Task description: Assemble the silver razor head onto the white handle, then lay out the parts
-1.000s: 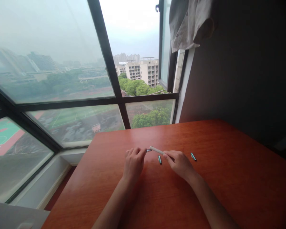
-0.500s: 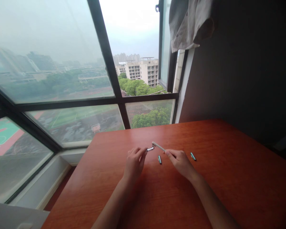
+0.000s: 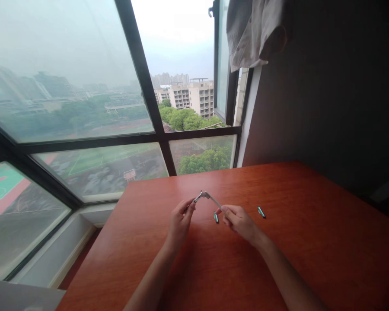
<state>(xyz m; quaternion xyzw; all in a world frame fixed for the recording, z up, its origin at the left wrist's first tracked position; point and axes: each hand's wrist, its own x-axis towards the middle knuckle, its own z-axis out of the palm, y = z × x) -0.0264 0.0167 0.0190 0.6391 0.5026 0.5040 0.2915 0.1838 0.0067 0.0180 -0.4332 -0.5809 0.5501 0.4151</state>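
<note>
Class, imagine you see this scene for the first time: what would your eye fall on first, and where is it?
The huge slanted window fills the left and far side, with hazy buildings and a sports field beyond. Over the reddish wooden table, the left hand and right hand pinch a slim white and metal tool between them. Two small teal pieces flank the right hand.

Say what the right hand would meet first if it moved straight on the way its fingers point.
Probably the small teal piece just ahead of the right hand. Height is unclear, so it might pass over to the left hand, which shares its thin rod.
</note>
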